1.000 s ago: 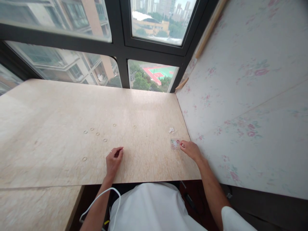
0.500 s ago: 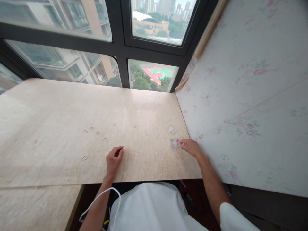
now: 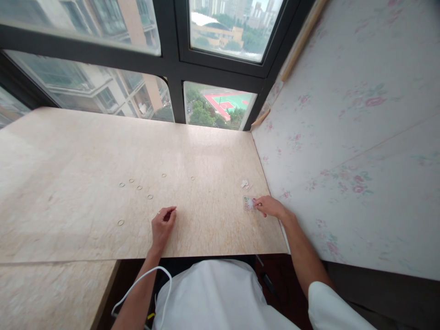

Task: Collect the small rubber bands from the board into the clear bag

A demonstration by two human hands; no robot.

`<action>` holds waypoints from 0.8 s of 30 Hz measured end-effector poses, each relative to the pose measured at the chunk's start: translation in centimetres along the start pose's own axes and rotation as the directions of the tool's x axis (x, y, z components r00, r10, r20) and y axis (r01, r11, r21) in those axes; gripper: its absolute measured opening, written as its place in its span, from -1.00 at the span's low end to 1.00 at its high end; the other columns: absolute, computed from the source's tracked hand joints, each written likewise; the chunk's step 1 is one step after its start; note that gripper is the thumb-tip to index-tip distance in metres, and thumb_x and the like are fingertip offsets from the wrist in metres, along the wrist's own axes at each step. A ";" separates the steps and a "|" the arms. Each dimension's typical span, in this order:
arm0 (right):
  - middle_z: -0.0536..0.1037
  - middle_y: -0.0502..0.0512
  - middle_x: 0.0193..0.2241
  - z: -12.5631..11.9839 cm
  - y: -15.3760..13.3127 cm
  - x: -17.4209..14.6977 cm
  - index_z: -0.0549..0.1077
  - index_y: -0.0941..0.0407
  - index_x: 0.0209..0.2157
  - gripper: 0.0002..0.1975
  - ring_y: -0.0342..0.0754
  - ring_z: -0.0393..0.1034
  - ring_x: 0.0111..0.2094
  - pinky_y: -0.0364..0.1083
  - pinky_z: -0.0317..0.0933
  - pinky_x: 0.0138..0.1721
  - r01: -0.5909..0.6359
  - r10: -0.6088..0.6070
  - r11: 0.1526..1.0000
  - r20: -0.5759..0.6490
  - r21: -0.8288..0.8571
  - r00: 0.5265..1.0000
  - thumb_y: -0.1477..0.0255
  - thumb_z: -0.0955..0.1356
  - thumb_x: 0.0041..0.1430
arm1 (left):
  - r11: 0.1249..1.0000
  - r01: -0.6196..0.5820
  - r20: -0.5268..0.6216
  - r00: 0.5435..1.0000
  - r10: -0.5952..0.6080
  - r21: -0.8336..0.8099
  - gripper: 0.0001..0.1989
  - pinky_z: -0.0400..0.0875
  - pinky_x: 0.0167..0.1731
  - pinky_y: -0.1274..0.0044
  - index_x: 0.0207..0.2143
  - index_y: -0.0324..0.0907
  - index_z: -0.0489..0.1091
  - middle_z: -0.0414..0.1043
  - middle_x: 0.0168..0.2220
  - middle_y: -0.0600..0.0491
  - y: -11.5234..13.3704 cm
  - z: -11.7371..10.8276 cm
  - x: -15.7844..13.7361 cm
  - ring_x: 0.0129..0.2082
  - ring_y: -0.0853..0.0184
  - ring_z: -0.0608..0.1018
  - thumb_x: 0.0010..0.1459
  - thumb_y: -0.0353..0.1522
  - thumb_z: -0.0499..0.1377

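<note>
My right hand (image 3: 271, 206) reaches to a small clear plastic box (image 3: 248, 203) near the wall, its fingertips pinched together over the box's right side. Small pink and white pieces show inside the box. Whatever the right fingers hold is too small to make out. My left hand (image 3: 163, 224) rests on the stone-patterned counter (image 3: 206, 229) with fingers curled and thumb against them; anything inside is hidden. Several thin rings lie scattered beyond and to the left of it, among them one ring (image 3: 150, 196) just past the knuckles and another ring (image 3: 120, 222) farther left.
Small white scraps (image 3: 244, 184) lie just behind the clear box. A flower-papered wall (image 3: 343, 160) borders the counter on the right, and a dark-framed window (image 3: 220, 68) stands along the back. A white cable (image 3: 140, 279) loops across my left forearm.
My right hand has shifted slightly left over the clear box, and its lower fingers have loosened a little. The left hand stays in place.
</note>
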State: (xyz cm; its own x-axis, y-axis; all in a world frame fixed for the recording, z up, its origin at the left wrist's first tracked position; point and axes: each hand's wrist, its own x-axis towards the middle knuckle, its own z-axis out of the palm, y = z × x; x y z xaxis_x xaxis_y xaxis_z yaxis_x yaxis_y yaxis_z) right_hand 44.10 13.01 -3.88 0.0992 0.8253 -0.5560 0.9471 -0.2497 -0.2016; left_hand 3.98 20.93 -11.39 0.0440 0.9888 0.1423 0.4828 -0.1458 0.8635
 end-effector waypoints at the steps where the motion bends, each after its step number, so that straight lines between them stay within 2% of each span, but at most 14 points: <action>1: 0.48 -0.01 -0.71 0.0 0.1 -0.1 0.58 0.12 -0.29 -0.71 -0.15 0.40 -0.54 -0.24 0.10 -0.50 0.003 -0.003 1.000 0.014 0.012 1.000 0.48 0.23 0.11 | 1.000 -0.003 0.000 1.000 0.003 0.000 -0.76 0.43 -0.30 0.49 -0.31 -0.19 0.46 0.50 -0.30 0.02 0.0 0.0 0.0 -0.35 0.31 0.52 0.08 -0.24 0.11; 4: 0.46 -0.02 -0.72 0.0 0.1 -0.3 0.55 0.16 -0.20 -0.66 -0.16 0.38 -0.57 -0.24 0.11 -0.51 0.000 -0.002 0.999 0.045 0.038 0.999 0.54 0.23 0.03 | 1.000 -0.011 0.003 1.000 0.011 -0.007 -0.76 0.43 -0.31 0.50 -0.31 -0.19 0.46 0.50 -0.31 0.02 -0.1 0.1 0.1 -0.35 0.32 0.52 0.08 -0.23 0.11; 12: 0.51 0.01 -0.62 -0.1 0.0 -0.3 0.55 0.17 -0.25 -0.63 -0.18 0.33 -0.62 -0.24 0.12 -0.51 0.020 -0.022 0.999 0.060 0.042 0.998 0.60 0.25 -0.12 | 1.000 -0.014 0.007 1.000 0.014 0.002 -0.77 0.42 -0.30 0.50 -0.30 -0.17 0.46 0.49 -0.30 0.03 -0.3 0.1 0.0 -0.35 0.32 0.51 0.09 -0.24 0.12; 19: 0.51 -0.01 -0.61 0.3 0.3 -0.7 0.54 0.17 -0.28 -0.68 -0.18 0.34 -0.61 -0.24 0.13 -0.50 0.018 -0.021 0.999 0.059 0.047 0.998 0.57 0.28 -0.12 | 1.000 -0.003 0.005 1.000 0.003 0.002 -0.75 0.41 -0.28 0.49 -0.29 -0.18 0.45 0.50 -0.29 0.01 -0.2 0.1 -0.1 -0.33 0.31 0.52 0.08 -0.22 0.11; 22: 0.54 0.01 -0.55 0.8 0.2 -0.7 0.54 0.15 -0.33 -0.73 -0.15 0.37 -0.57 -0.22 0.13 -0.47 0.022 -0.023 0.999 0.036 0.031 0.999 0.56 0.28 -0.09 | 1.000 0.004 0.007 1.000 -0.004 0.000 -0.75 0.41 -0.28 0.48 -0.29 -0.18 0.45 0.50 -0.29 0.00 -0.1 0.2 -0.2 -0.32 0.30 0.52 0.08 -0.22 0.11; 24: 0.56 0.05 -0.46 1.2 0.2 -0.6 0.53 0.14 -0.36 -0.76 -0.11 0.40 -0.47 -0.20 0.14 -0.42 0.023 -0.023 1.000 0.001 0.010 1.000 0.57 0.28 -0.08 | 1.000 0.005 0.007 1.000 -0.005 0.003 -0.75 0.42 -0.27 0.48 -0.29 -0.18 0.45 0.50 -0.29 0.00 -0.1 0.2 -0.2 -0.33 0.30 0.52 0.08 -0.22 0.11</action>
State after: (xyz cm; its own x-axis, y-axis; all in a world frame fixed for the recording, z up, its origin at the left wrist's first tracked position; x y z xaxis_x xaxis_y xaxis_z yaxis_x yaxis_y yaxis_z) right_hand 43.88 11.87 -4.59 0.0773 0.8303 -0.5519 0.9461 -0.2357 -0.2222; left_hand 4.07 20.77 -11.59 0.0479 0.9898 0.1340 0.4853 -0.1403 0.8630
